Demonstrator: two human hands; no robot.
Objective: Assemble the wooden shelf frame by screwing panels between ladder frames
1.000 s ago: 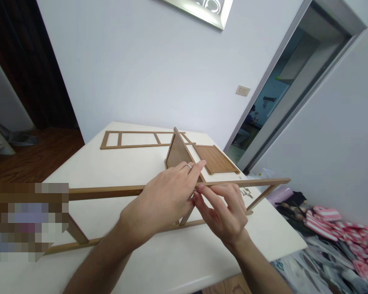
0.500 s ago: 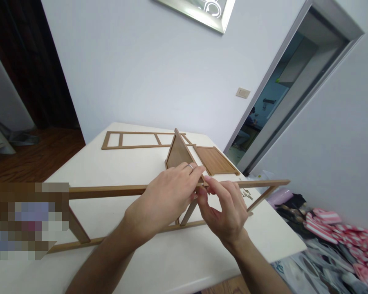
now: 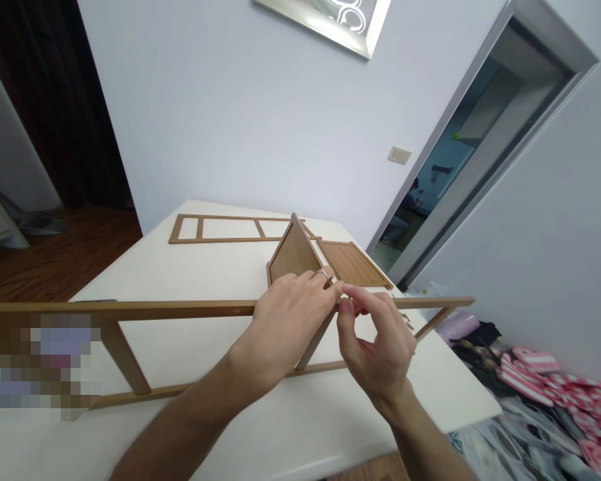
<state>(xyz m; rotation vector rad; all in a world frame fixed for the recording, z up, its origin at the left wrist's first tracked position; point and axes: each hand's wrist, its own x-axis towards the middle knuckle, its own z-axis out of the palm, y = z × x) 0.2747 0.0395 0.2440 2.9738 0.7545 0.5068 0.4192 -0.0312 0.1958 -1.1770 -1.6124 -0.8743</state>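
A wooden ladder-like side frame (image 3: 180, 308) stands on its long edge across the white table (image 3: 220, 274). Behind its top rail, a wooden shelf panel (image 3: 295, 250) stands upright, meeting the frame near my hands. My left hand (image 3: 290, 324), a ring on one finger, is wrapped over the rail at that joint. On the rail's near side, my right hand (image 3: 378, 341) pinches thumb and forefinger together right beside the left fingertips. Whatever small thing lies in that pinch is too hidden to name.
Flat at the back of the table lie a second ladder-like frame (image 3: 225, 239) and another wooden panel (image 3: 355, 264). Small metal pieces (image 3: 407, 322) lie right of my right hand. Clothes and bags (image 3: 545, 374) are heaped beyond the right edge. Far off, a person sits through the doorway.
Both hands have shifted slightly right along with the view. My right fingers have moved a little and stay pinched at the joint. The left hand keeps its hold on the rail.
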